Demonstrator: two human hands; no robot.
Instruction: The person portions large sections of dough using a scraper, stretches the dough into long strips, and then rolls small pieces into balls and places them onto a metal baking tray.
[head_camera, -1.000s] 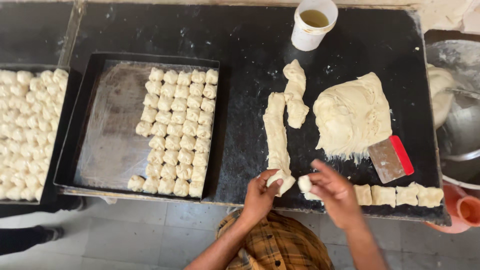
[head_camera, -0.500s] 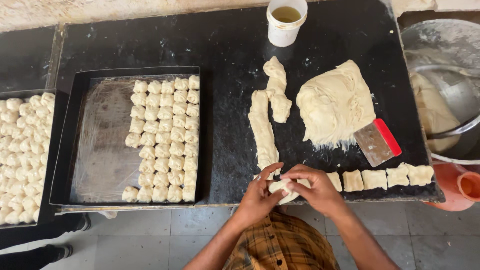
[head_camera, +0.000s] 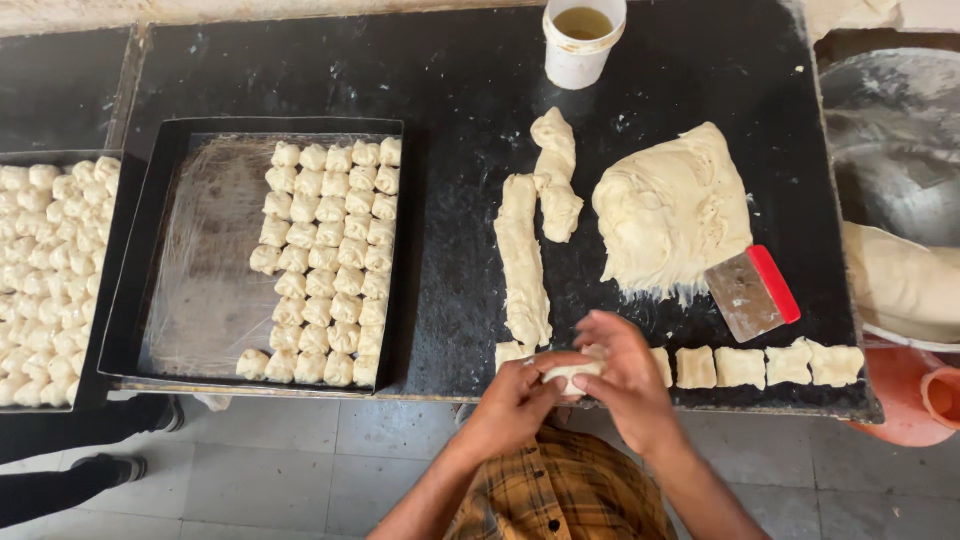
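My left hand (head_camera: 515, 405) and my right hand (head_camera: 625, 380) meet at the front edge of the black table (head_camera: 460, 90). Both are closed around one small pale dough piece (head_camera: 572, 372) held between the fingers. Just behind them lies a long dough log (head_camera: 523, 262), with a shorter twisted dough strip (head_camera: 556, 172) beside it. A row of cut dough squares (head_camera: 760, 366) runs to the right along the table edge. A big dough mass (head_camera: 672, 210) sits further back, a red-handled metal scraper (head_camera: 752, 292) leaning at its lower right.
A black tray (head_camera: 200, 290) at left holds rows of shaped dough pieces (head_camera: 328, 265); a second full tray (head_camera: 45, 270) lies further left. A white cup of oil (head_camera: 583, 38) stands at the back. A large metal bowl (head_camera: 890, 170) with dough sits right. Someone's legs (head_camera: 70, 470) stand lower left.
My two hands have come together over one dough piece at the table edge; a second ago they were apart, each by its own piece. The view has shifted slightly.
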